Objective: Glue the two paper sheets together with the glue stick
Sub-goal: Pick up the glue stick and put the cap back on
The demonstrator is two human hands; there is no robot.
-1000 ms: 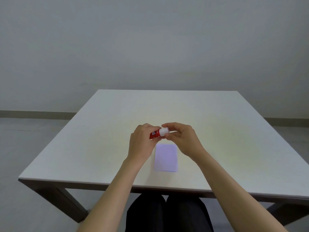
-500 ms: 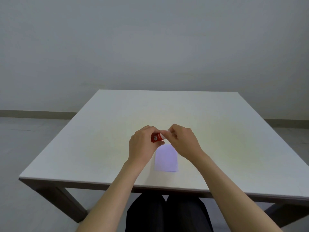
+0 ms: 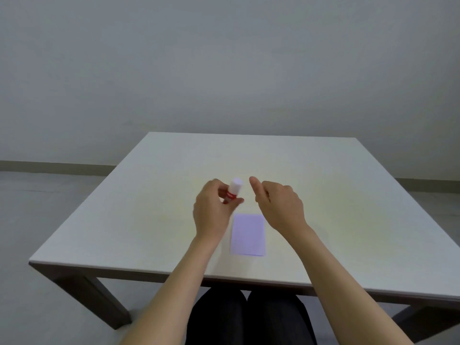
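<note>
Above far edge of paper sheet (image 3: 248,234): left hand (image 3: 214,213) pinches glue stick (image 3: 232,191), long axis tilted, white end up and away. Right hand (image 3: 280,204) just right of it, loosely curled; cannot tell if holding cap. Paper flat on table (image 3: 154,207), near both hands.

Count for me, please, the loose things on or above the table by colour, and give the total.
Red and white: 1, the glue stick, held in the left hand above the table.
Light purple: 1 visible, the paper, flat on the table; whether a second sheet lies under it, I cannot tell.
Total: 2 things visible. The right hand holds nothing that I can see.
</note>
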